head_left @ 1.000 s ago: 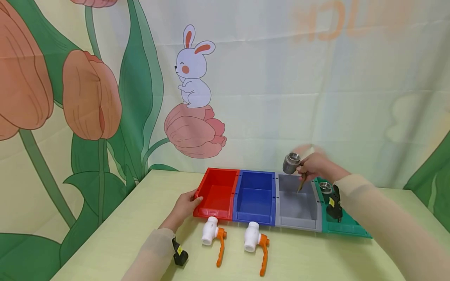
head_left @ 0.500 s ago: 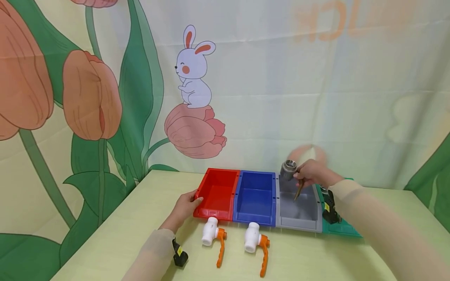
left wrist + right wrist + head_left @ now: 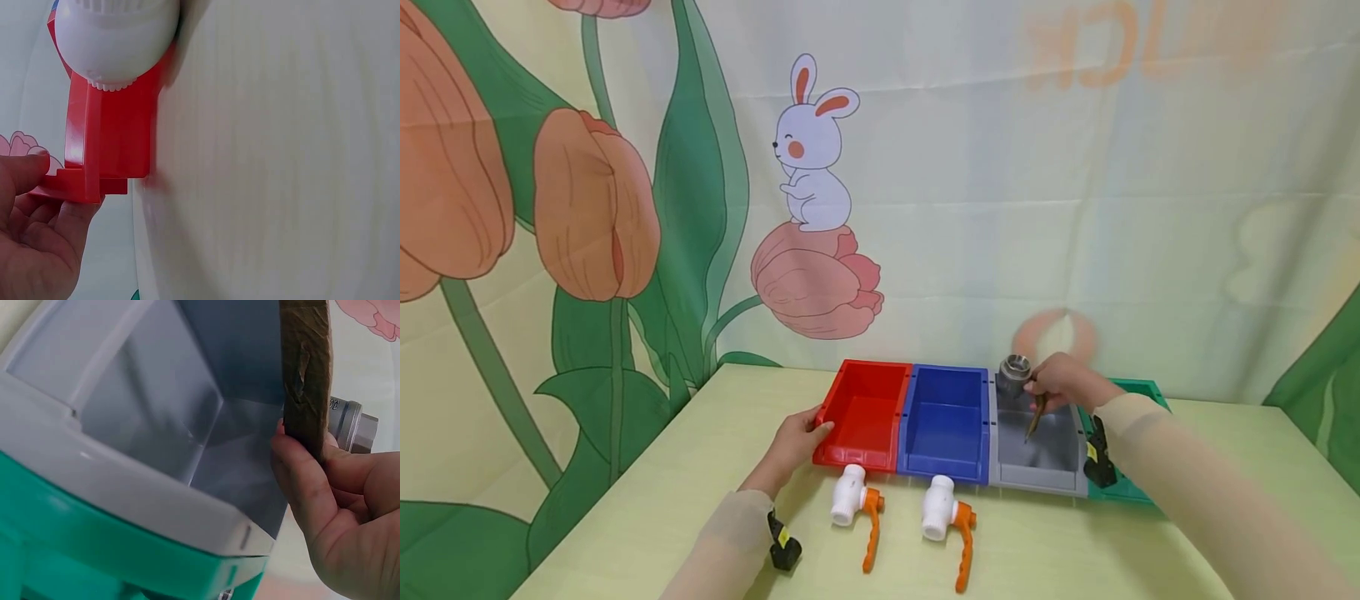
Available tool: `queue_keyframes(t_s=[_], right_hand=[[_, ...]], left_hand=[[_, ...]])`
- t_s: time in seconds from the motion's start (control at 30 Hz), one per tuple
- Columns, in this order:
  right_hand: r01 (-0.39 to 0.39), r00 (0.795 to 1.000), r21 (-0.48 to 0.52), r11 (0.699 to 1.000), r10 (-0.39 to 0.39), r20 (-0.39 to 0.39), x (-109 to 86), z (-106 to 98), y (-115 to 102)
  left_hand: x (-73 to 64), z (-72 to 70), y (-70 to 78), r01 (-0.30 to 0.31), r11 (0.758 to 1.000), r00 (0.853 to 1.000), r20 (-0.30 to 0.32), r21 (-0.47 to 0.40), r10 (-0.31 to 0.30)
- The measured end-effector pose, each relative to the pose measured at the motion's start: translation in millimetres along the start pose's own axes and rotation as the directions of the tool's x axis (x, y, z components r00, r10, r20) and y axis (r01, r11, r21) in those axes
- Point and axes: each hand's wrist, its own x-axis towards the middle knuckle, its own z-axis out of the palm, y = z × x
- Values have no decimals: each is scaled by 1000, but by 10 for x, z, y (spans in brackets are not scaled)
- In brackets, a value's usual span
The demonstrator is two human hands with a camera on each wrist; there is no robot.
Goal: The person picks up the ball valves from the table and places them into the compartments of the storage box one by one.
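Note:
My right hand [image 3: 1062, 382] pinches the brown, flat handle [image 3: 305, 369] of a metal ball valve [image 3: 1015, 375] between thumb and fingers. The valve is over the back of the grey bin [image 3: 1037, 478], its round opening facing up and its handle slanting down toward the bin floor. In the right wrist view, the handle hides most of the valve body. My left hand [image 3: 796, 440] grips the left side wall of the red bin [image 3: 859, 457], thumb on the rim and fingers outside and below it.
A blue bin [image 3: 943, 467] joins the red and grey ones, with a green bin [image 3: 1138, 388] at the right, partly hidden by the right forearm. Two white plastic valves [image 3: 848, 495] with orange handles [image 3: 964, 546] lie in front on the table [image 3: 1037, 550].
My right hand has lowered the metal valve toward the grey bin and shifted slightly left. The forearm now covers the metal valve seen earlier in the green bin. The left hand stays put.

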Motion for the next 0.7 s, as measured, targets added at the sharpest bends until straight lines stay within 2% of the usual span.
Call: queue_keyframes(t_s=[0.47, 0.7], right_hand=[[-46, 999, -50, 998, 44, -32, 60, 91, 68], [-75, 997, -19, 997, 74, -25, 76, 134, 98]], left_hand=[[-6, -17, 0, -13, 1000, 1000, -1, -7, 13], [-20, -5, 9, 1, 1000, 1000, 1, 3, -1]])
